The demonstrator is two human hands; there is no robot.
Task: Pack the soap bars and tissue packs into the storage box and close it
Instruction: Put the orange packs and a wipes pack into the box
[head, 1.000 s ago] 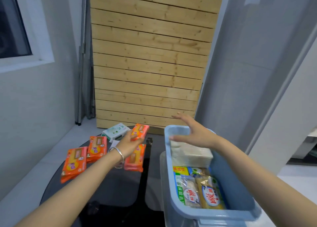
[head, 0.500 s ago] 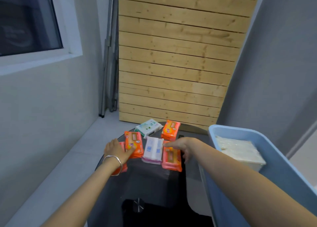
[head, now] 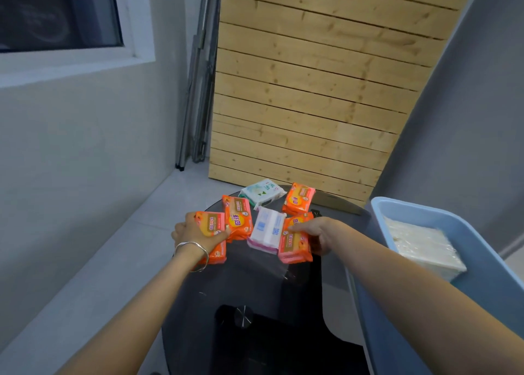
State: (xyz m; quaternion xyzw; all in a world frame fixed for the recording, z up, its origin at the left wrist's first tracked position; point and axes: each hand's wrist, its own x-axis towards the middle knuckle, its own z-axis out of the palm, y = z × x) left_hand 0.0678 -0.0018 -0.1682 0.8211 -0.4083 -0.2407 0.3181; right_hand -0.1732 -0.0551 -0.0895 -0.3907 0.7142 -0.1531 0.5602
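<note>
A dark round table (head: 226,286) is seen closest, with two bare arms reaching out over it. The blue box (head: 482,284) is set at the right edge of the table, close by, so that things can be dropped in without a long reach. It is open, and no lid is seen. A big clear-wrapped white pack (head: 422,244) is already lying inside, against the far end, which leaves room nearer for more.

The left hand (head: 195,230) is laid over an orange pack (head: 212,234). The thumb is pressed along one side and the fingers are curled round the other, so the pack is gripped and seems ready to be lifted. A silver bangle (head: 192,254) is worn on that wrist.

The right hand (head: 317,233) is laid on another orange pack (head: 295,241). The fingers are spread flat across its top and the thumb is tucked at its edge. Whether it is truly gripped yet cannot be told. One pack is taken by each hand, likely so that two go into the box at once.

Between the hands a white pack (head: 266,230) is left lying, touching the right-hand pack. A third orange pack (head: 238,218) is lying just beside the left hand.

Farther back a fourth orange pack (head: 300,197) and a green and white pack (head: 262,192) are waiting near the far edge. Much is still to be packed.
</note>
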